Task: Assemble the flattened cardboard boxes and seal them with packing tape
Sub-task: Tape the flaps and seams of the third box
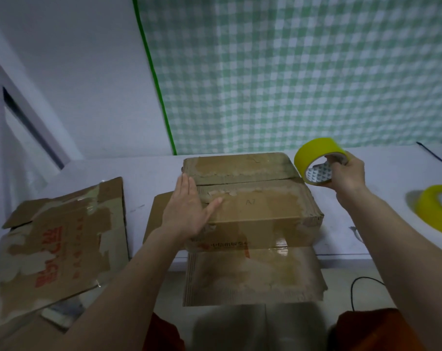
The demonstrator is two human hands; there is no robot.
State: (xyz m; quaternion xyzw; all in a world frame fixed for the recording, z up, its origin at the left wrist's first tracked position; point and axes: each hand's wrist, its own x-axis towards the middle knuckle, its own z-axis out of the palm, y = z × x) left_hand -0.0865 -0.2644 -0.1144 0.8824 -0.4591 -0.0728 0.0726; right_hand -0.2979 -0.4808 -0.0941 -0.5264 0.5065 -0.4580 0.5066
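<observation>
Status: one box is erected on the surface, top flaps folded shut and meeting at a centre seam running left-right. No fresh tape visible across that seam, only torn paper where old tape was peeled, so I judge folding done and sealing not started. A glossy strip shows on the near face, but I can't tell if it's new or left over.

Left hand: fingers straight, palm flat on the box's left end, pressing the near flap down beside the seam. Nothing gripped, just holding the flaps closed.

Right hand: fingers curled round the yellow tape roll, thumb through the core. Roll is held up in the air, just off the box's far-right corner, close to the right end of the seam. No free tape end seen pulled out; can't tell if the tail is started.

So the grip on the tape sits at the opposite end of the box from the pressing hand, with the seam between them. Likely next step: find the tape end, stick it at the right end and run it along the seam.

Left to do:
- seal this box
- flattened cardboard on the left, not assembled
- another flat piece under or in front of the box, hanging over the surface's near edge

Spare roll lies flat at far right, well away from both hands.
</observation>
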